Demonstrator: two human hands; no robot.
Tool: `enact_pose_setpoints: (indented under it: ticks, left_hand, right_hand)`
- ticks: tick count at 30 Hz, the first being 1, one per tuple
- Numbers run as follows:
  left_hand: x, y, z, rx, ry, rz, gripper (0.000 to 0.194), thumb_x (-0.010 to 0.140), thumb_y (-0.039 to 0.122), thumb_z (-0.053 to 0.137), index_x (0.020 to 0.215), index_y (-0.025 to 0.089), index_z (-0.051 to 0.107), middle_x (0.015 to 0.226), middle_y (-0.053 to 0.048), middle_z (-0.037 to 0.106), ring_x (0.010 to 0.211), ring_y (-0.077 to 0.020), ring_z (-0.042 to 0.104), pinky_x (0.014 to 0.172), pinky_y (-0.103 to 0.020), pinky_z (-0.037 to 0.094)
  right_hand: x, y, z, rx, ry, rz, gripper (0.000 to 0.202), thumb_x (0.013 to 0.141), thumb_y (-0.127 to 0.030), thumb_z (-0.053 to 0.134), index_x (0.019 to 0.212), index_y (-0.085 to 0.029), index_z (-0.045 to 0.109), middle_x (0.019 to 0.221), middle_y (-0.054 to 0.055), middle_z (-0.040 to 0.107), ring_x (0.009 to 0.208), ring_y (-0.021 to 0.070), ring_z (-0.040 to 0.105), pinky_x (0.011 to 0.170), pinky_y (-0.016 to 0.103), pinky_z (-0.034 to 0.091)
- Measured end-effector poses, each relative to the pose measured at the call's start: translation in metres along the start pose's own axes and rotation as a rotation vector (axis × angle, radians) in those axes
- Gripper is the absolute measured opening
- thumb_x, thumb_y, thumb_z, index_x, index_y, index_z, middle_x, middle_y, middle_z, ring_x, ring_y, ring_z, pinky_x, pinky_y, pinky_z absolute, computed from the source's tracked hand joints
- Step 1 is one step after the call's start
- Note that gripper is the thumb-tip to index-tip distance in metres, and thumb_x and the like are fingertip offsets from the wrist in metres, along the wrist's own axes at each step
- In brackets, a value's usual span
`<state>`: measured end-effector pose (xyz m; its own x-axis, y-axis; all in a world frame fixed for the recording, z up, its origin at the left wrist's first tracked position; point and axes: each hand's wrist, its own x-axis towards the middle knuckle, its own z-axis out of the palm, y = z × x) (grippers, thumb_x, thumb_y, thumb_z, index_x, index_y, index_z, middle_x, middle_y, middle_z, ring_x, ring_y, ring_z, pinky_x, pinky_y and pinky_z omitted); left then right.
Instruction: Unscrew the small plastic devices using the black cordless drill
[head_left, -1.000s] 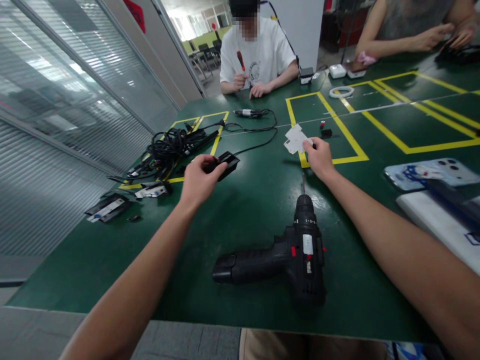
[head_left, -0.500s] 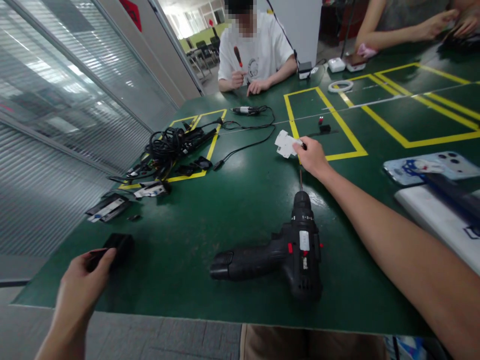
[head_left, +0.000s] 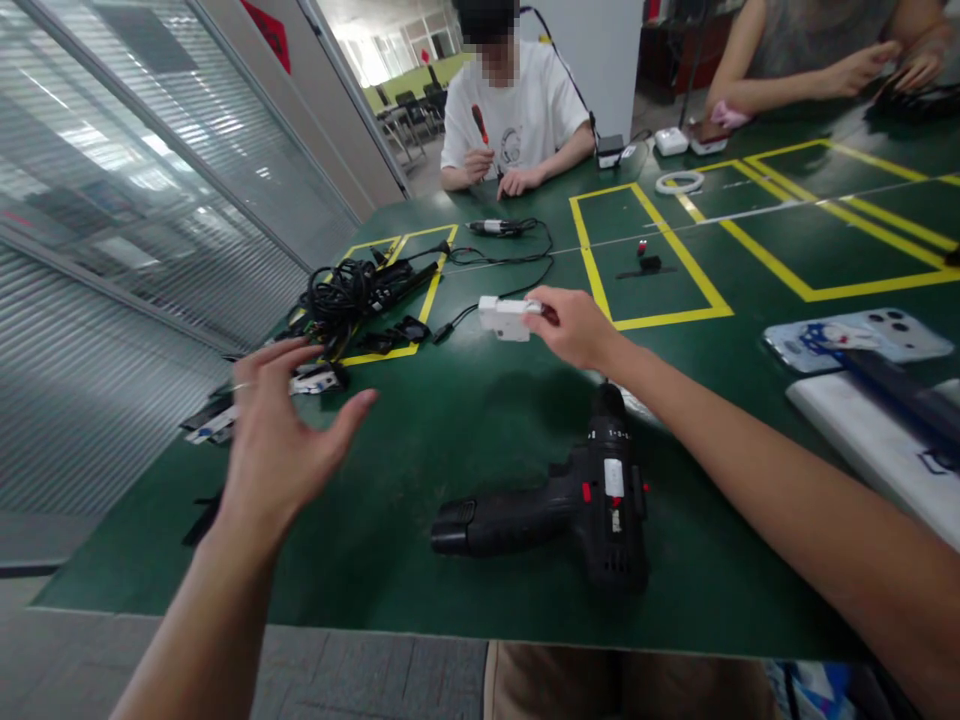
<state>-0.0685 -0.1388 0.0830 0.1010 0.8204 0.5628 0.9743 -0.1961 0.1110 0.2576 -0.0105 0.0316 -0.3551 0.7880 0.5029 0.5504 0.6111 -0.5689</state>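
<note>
A small white plastic part [head_left: 507, 318] is pinched between the fingertips of my right hand [head_left: 574, 325], above the middle of the green table [head_left: 420, 420]. My left hand [head_left: 281, 430] is raised over the table's left side, thumb and fingers spread, holding nothing. Beneath my left wrist lies a black object [head_left: 204, 518], partly covered. A black cordless drill [head_left: 611, 510] rests on its side near the front edge, its handle toward the left and its chuck pointing away, below my right forearm.
Tangled black cables [head_left: 345, 295] lie at the back left, near black and white parts [head_left: 217, 418]. A pen-like tool [head_left: 495, 227] sits farther back. A phone [head_left: 855, 335] is on the right. Across the table a person [head_left: 517, 120] holds a screwdriver [head_left: 480, 124]; another sits at right.
My left hand has let go of the black object, opened and risen toward the right. My right hand has moved left with the white part, which is now turned differently.
</note>
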Motion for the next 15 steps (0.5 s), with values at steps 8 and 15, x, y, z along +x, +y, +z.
enact_pose_setpoints:
  ticks: [8,15]
  left_hand:
    - [0.078,0.108,0.064,0.151,-0.634,0.228,0.038,0.089,0.046,0.052,0.116,0.021,0.062,0.104,-0.011,0.070,0.101,-0.0296,0.067,0.088,-0.038,0.050]
    - [0.061,0.033,0.031,0.243,-0.669,-0.059,0.055,0.093,0.057,0.036,0.127,0.015,0.047,0.105,-0.017,0.069,0.092,-0.0290,0.067,0.075,-0.034,0.048]
  right_hand:
    - [-0.009,-0.050,0.017,0.014,-0.162,-0.236,0.017,0.090,-0.023,0.055,0.101,-0.015,0.066,0.089,0.008,0.069,0.078,0.0197,0.056,0.071,0.031,0.035]
    - [-0.004,0.025,-0.001,0.156,0.198,0.138,0.030,0.095,-0.028,0.043,0.091,-0.017,0.070,0.072,0.002,0.061,0.067,0.0167,0.054,0.067,0.030,0.037]
